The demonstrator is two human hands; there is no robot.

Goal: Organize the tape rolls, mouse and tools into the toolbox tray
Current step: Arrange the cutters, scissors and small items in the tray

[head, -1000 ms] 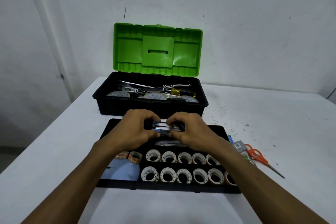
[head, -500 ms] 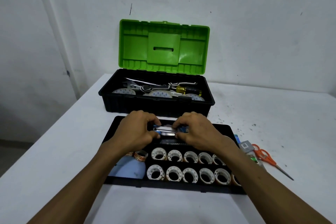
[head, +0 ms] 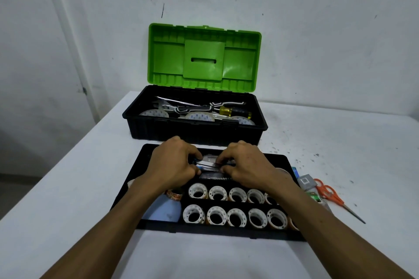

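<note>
The black toolbox tray (head: 226,232) lies on the white table in front of me. Two rows of white tape rolls (head: 235,216) stand in its near compartments. A light blue mouse (head: 162,210) sits in the near left compartment beside a small brown tape roll (head: 174,195). My left hand (head: 172,161) and my right hand (head: 247,163) pinch the two ends of a small silver and blue tool (head: 212,162) low over the tray's far compartment. Another flat metal tool (head: 212,175) lies under it, mostly hidden.
The open toolbox (head: 195,131) with its green lid (head: 204,59) upright stands just behind the tray, holding large tape rolls, a yellow-handled screwdriver (head: 233,111) and metal tools. Orange scissors (head: 333,197), a grey square piece (head: 306,181) and small packets lie right of the tray.
Both hands have lowered the small tool slightly toward the tray's far compartment. The view shifted a little; the tray and toolbox have not moved.
</note>
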